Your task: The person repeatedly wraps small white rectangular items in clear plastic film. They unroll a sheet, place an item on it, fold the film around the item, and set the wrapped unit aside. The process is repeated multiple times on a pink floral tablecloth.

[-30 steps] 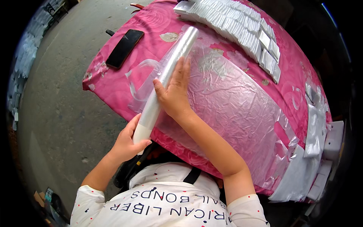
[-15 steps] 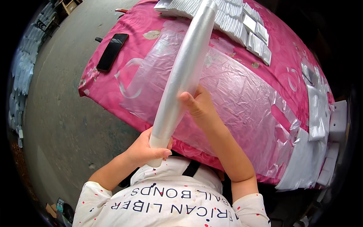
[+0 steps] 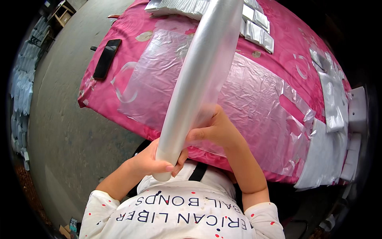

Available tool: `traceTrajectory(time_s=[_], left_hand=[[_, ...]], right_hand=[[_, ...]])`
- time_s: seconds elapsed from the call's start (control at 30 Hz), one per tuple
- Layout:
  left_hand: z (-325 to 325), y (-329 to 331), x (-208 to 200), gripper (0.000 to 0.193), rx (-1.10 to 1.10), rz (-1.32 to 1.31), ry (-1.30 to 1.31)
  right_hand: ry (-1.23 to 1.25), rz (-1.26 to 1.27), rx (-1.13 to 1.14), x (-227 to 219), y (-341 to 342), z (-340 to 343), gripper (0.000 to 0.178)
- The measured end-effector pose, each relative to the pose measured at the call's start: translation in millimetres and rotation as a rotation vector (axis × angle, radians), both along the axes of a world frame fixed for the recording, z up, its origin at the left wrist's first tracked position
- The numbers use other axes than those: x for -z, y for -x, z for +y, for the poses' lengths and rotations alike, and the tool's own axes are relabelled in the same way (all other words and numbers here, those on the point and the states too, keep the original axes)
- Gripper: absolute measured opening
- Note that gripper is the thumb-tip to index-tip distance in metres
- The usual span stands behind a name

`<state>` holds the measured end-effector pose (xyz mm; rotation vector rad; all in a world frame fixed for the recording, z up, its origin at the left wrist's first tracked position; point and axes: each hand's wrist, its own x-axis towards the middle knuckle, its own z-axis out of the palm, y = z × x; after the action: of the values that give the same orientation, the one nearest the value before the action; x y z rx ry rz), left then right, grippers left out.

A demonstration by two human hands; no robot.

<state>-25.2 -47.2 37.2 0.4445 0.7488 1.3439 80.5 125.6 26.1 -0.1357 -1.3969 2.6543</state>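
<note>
The left hand (image 3: 149,159) is wrapped round the near end of the roll (image 3: 199,75), thumb across the front and fingers curled behind, so that this grip is closed firmly on it. The roll slants up above the sheet (image 3: 254,103), crossing in front of its left part, and its far end runs out of the top of the view. The right hand (image 3: 217,129) is at the roll's right side, over the near edge of the sheet, with the thumb against the lower part of the roll; its fingers go behind the hazy film, so I cannot tell whether that grip pinches anything. The sheet is clear, creased plastic, spread on the pink cloth (image 3: 286,44) of the bench (image 3: 99,95), and has an oblong gap toward its right end through which the cloth shows. Left of the sheet lies a black phone (image 3: 107,59). Beyond the sheet sits a row of white packets (image 3: 177,8), partly covered by the roll, with loose squares (image 3: 258,34) at its right end. Right of the sheet lie a white bag (image 3: 332,99) and a flat pale piece (image 3: 322,155), and past these stands a white box (image 3: 358,107) at the bench's edge.
</note>
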Motion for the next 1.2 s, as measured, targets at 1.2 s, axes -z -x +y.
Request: traceTrajectory(time_s=[1.2], left_hand=[[-41,14,48,0.066,0.294,0.188,0.591]], right_hand=[[-0.575,-0.581,0.307,16,-86,46,0.031]])
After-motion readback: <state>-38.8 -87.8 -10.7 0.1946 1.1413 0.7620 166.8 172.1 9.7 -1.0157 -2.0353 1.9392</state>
